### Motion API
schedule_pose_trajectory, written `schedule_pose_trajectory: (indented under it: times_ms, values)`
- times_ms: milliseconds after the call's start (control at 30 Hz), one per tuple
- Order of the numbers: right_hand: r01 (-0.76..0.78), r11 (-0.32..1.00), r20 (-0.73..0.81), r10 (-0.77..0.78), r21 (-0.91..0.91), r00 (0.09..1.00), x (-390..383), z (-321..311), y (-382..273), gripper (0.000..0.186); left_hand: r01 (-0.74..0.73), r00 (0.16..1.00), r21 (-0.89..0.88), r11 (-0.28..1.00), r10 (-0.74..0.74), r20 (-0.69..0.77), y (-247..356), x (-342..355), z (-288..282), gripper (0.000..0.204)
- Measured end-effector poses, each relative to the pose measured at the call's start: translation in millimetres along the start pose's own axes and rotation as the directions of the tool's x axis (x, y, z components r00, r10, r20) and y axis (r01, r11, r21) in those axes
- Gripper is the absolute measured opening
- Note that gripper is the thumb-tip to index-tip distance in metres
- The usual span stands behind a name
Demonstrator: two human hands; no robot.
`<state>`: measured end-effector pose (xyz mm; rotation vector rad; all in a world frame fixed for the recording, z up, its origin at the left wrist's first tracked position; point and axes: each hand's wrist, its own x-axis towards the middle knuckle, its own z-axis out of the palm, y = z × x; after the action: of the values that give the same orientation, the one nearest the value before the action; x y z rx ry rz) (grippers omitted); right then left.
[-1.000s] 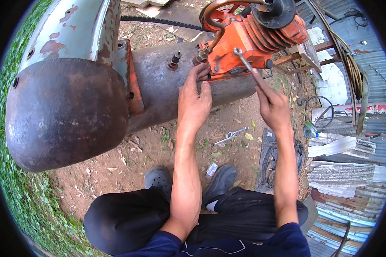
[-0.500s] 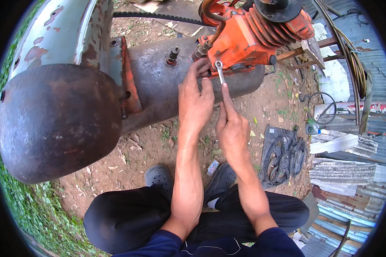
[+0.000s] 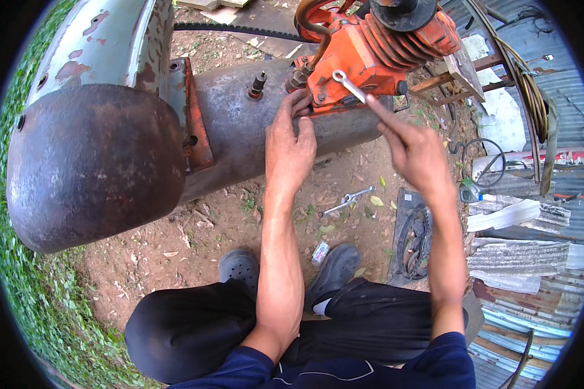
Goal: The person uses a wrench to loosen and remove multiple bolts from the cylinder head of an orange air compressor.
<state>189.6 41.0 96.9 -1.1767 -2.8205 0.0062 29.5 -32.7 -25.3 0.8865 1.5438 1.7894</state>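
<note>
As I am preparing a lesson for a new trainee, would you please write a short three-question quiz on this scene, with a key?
1. Choose one: the right hand holds a) a hammer, b) a wrench, c) a rope.
2. True or false: the left hand rests on the person's knee.
3. Fill in the missing colour: the shoes on the person's feet are ____.

Key:
1. b
2. False; its fingers are at the lower edge of the orange machine.
3. Grey
</note>
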Motion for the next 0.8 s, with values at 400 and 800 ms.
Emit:
schedule_pose_trajectory:
  times_ms: [400,800]
  values:
    - [-0.310,0.944,-0.074,0.319,0.109,0.945,-45,88,-92,0.054,0.081,0.997,-0.053,0.995,-0.080,0.009,6,-1,3,0.040]
    - [-0.429,0.102,0.353,0.418,0.897,0.837,-43,76,-60,0.026,-0.046,0.998,-0.028,0.999,0.044,-0.055,2,3,6,0.039]
